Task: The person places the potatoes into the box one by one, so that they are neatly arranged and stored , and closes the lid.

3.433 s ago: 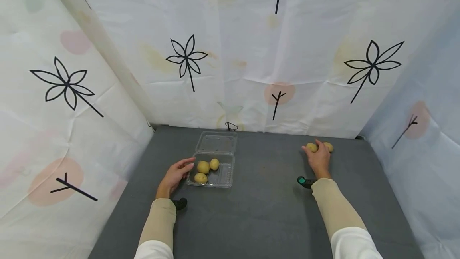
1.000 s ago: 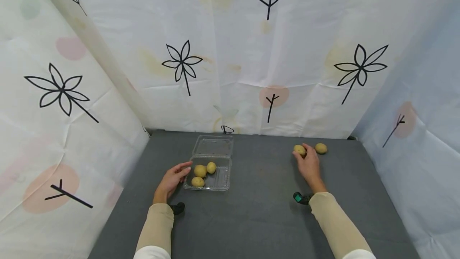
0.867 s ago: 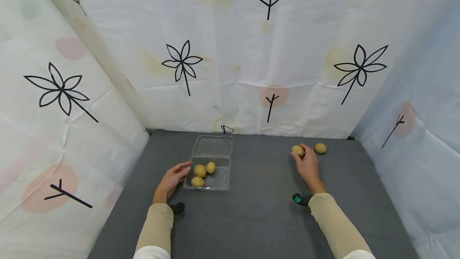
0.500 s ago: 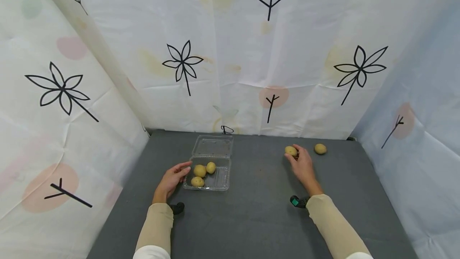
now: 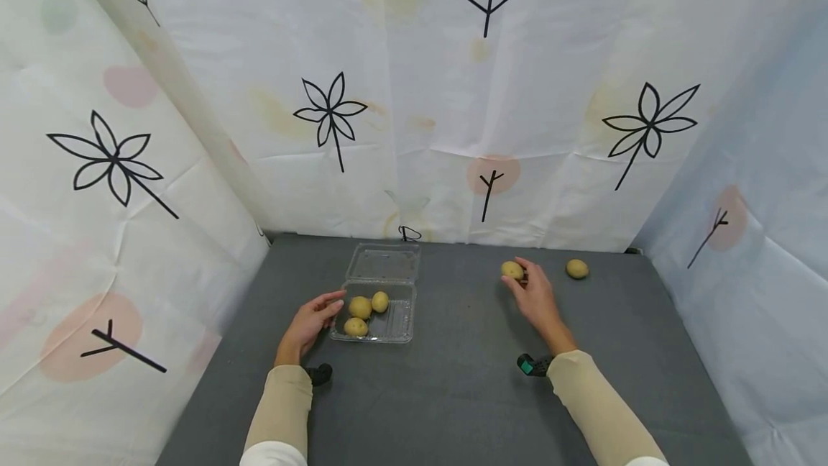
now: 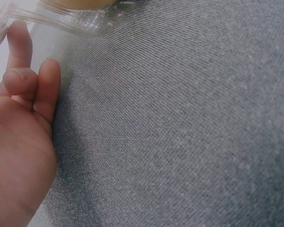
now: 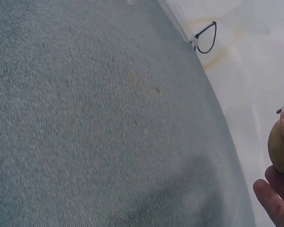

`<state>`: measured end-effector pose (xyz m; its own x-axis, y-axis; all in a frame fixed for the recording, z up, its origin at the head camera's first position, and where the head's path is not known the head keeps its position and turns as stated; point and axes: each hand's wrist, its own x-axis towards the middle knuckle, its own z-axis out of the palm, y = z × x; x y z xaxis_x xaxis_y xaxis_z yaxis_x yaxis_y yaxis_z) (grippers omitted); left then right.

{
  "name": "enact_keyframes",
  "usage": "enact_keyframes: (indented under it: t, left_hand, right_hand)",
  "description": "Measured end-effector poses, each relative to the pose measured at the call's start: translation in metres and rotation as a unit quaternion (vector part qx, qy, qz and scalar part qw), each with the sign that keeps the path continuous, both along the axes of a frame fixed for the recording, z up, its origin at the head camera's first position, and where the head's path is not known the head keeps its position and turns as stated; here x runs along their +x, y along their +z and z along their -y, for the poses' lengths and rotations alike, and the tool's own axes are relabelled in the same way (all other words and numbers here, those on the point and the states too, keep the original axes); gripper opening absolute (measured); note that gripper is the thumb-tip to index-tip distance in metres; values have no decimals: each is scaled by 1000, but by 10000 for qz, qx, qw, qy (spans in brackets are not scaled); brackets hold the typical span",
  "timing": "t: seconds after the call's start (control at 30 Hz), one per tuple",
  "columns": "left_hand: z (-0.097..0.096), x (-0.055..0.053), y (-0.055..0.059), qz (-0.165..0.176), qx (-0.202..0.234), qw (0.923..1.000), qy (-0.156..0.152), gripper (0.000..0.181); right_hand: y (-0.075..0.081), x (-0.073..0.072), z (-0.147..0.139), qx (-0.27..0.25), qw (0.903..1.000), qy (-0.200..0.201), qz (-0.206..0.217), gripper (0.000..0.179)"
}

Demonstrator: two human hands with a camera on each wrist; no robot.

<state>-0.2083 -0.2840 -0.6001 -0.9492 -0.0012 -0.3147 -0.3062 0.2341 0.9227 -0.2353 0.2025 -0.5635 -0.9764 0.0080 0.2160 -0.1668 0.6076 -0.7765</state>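
Note:
In the head view, my right hand [image 5: 538, 300] grips a potato [image 5: 512, 270] between thumb and fingers above the grey table; part of that potato shows in the right wrist view at the right edge. My left hand [image 5: 308, 327] touches the left rim of a clear plastic clamshell box [image 5: 401, 326], its fingers loosely extended. That box lies with its lid [image 5: 387, 262] folded back, away from me. Three potatoes sit in its left and middle part, the nearest potato [image 5: 356, 327] by the front wall. In the left wrist view, fingertips meet the plastic rim [image 6: 80, 21].
Another potato [image 5: 577, 269] lies at the far right of the grey table [image 5: 453, 394]. Patterned white cloth [image 5: 440, 121] hangs behind the table and along both sides. Bare table surface stretches between the box and my right hand.
My right hand has picked up one of two potatoes at the far right and carried it leftward. The other potato stays there. My left hand keeps its place at the box rim.

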Motion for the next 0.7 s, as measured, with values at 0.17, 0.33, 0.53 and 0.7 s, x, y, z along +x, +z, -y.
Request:
enact_keyframes:
  t: [0.17,0.33,0.53,0.7]
  left_hand:
    - [-2,-2,-2,-40,24,10000,-25,45]
    - [-1,-2,-3,-95,-23,9999,-33,45]
    - [1,-1,-1,-86,-35,9999,-108,46]
    - [2,-1,-1,-60,-32,9999,-79,46]
  right_hand:
    - [2,2,5,11,9997,83,-219,58]
    - [4,3,10,17,9991,281,-316,58]
    - [6,6,16,-15,9984,372,-434,57]
    - [7,8,24,-43,9978,475,-460,56]
